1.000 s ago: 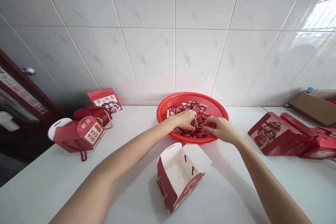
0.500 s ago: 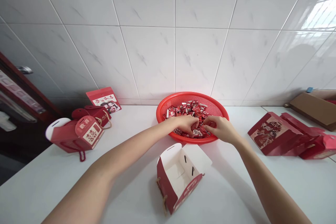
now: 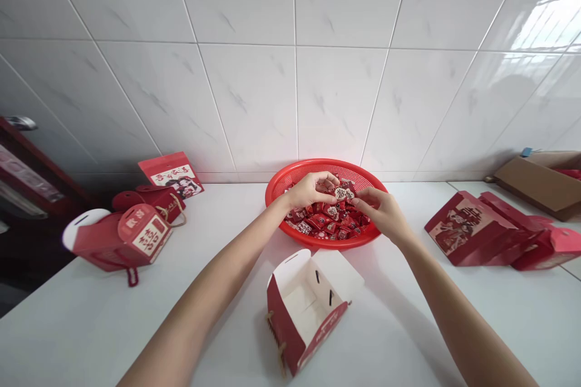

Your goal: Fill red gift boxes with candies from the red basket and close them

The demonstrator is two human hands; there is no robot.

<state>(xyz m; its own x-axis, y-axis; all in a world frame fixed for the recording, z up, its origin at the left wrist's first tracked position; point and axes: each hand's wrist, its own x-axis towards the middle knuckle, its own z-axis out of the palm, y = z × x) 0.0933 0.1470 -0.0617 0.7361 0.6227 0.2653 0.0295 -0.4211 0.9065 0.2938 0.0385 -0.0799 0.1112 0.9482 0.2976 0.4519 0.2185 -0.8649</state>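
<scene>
- A packet is held above the basket, between the fingers of the left hand and those of the right hand; it is grasped by thumb and fingertips at either side.
- Cream Chinese characters are printed across the packet's red wrapper, but they are too small to be read with certainty.
- The basket, red and perforated, is set at the middle of the back edge of the surface, close to the tiled wall.
- It is filled with loose sweets in red wrappers, many marked with pale characters.
- Between the basket and the front edge, an open box is placed askew, its white inside exposed; pale lettering on its red front flap is blurred.
- Toward the left edge, a red box is marked with large red characters on a cream label, and with pale ones on its rounded flap.
- Behind it, a corded box and a card are seen; the card is printed with bold characters above cartoon figures.
- Toward the right edge, red boxes are grouped, the nearest decorated with figures and writing.
- A carton is placed at the back right corner.
</scene>
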